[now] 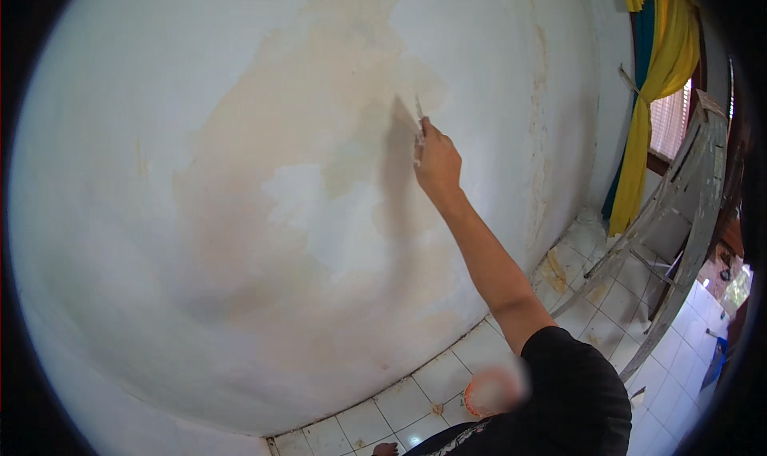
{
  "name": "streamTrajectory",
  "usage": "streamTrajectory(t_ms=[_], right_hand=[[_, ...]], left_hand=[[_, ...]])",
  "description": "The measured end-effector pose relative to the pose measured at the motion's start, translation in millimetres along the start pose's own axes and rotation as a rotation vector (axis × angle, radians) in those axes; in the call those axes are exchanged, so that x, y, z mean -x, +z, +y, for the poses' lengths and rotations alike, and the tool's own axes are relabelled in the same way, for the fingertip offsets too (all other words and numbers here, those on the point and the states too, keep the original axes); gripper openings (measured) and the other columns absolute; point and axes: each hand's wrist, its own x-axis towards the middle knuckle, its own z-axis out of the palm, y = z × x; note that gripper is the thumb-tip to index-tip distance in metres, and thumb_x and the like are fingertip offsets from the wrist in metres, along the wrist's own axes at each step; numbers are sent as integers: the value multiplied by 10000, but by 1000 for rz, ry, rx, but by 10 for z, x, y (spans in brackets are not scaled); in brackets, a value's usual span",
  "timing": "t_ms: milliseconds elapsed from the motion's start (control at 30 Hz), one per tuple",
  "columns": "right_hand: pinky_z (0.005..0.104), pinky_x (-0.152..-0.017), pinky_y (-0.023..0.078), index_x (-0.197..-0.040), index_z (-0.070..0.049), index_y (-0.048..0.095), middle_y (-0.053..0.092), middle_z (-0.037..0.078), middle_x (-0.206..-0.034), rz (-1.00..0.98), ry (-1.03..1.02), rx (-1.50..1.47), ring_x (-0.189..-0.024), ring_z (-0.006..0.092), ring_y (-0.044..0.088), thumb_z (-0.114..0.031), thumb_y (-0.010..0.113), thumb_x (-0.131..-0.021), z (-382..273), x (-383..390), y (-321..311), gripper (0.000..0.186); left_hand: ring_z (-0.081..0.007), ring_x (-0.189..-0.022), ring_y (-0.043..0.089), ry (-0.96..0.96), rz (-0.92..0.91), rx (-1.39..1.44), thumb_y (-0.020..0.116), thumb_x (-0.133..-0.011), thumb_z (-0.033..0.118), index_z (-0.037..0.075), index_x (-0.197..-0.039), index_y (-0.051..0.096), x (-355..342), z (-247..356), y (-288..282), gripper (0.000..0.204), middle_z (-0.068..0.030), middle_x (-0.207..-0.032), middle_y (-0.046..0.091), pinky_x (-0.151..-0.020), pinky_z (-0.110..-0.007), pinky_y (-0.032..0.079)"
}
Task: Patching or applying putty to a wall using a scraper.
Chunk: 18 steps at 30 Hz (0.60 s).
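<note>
The right hand [438, 162] is raised before a broad wall [104, 136], its grip closed, fingers wrapped round a thin flat tool [419, 107] whose narrow blade, seen nearly edge-on, points upward; whitish, crusty smears cling to the tool beside the fingers. Whether the blade touches the wall cannot be told, though a soft-edged shadow falls just left of it. The left hand is out of view, so its grip cannot be told. The wall's matt white paint carries a large, ragged-edged beige patch [264, 120], with smoother chalky white areas and a faint greenish tint within it, and a rough, yellowish vertical streak [540, 96] runs down farther right. The bare forearm leads back to a black cloth sleeve [575, 376]. Below, glossy white square tiles [399, 400] with dark joints are marked by brownish stains, and a round orange-rimmed container [470, 398], its middle blurred, stands near the person's body, with part of a bare foot [385, 450] showing at the lower edge. On the right, a worn, paint-spattered ladder [707, 176], bent by the lens, stands before a gathered yellow curtain [675, 48] layered over dark teal cloth [617, 192].
</note>
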Motion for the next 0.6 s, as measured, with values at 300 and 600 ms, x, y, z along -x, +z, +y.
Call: streamTrajectory(t_ms=[300, 600], right_hand=[[381, -723, 571, -1200, 49, 509, 594, 223, -1175, -91, -476, 301, -867, 318, 651, -90, 559, -789, -484, 826, 1015, 438], [482, -674, 509, -1174, -76, 593, 677, 180, -904, -114, 41, 185, -777, 352, 657, -155, 553, -842, -21, 49, 156, 344]], left_hand=[[-149, -429, 448, -81, 7, 13, 506, -975, 298, 140, -955, 674, 537, -179, -111, 232, -17, -611, 545, -369, -325, 354], [-157, -423, 436, -101, 7, 26, 508, -974, 305, 140, -973, 677, 848, -52, -289, 236, -24, -605, 540, -369, -337, 346]])
